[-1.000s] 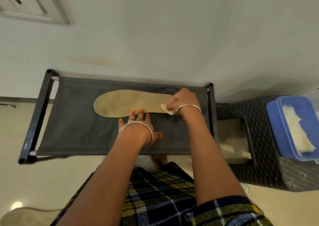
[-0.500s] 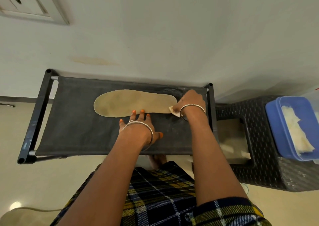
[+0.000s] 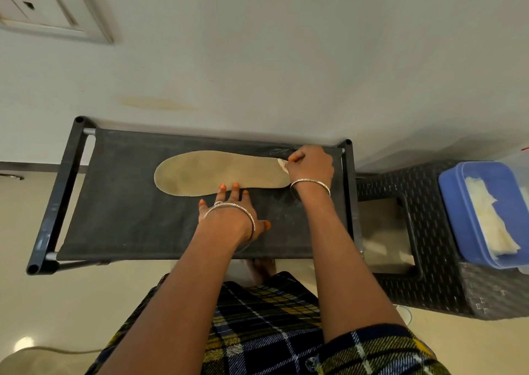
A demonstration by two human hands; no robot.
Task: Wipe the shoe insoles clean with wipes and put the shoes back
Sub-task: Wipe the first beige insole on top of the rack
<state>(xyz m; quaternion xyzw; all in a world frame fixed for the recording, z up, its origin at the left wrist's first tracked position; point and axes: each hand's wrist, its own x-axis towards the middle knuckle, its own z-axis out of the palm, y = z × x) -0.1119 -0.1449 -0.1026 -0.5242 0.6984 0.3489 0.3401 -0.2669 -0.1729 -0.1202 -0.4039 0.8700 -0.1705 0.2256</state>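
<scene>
Your insole (image 3: 217,173) lies on the rack (image 3: 128,217).
Your left hand (image 3: 232,214) spreads its fingers on the near edge; your right hand (image 3: 310,165) pinches a wipe (image 3: 282,163) at its end.

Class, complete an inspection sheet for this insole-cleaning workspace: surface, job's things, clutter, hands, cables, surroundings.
Surface: black fabric shelf, dusty smears near its right end.
Job's things: tan insole lies flat on the shelf; wipe at its right end; blue tub holding spare wipes sits on the wicker stool to the right.
Clutter: nothing seen.
Hands: left hand presses straight fingertips on the insole's near edge; right hand grips the wipe.
Cables: nothing seen.
Surroundings: pale wall, socket plate, tiled floor.
</scene>
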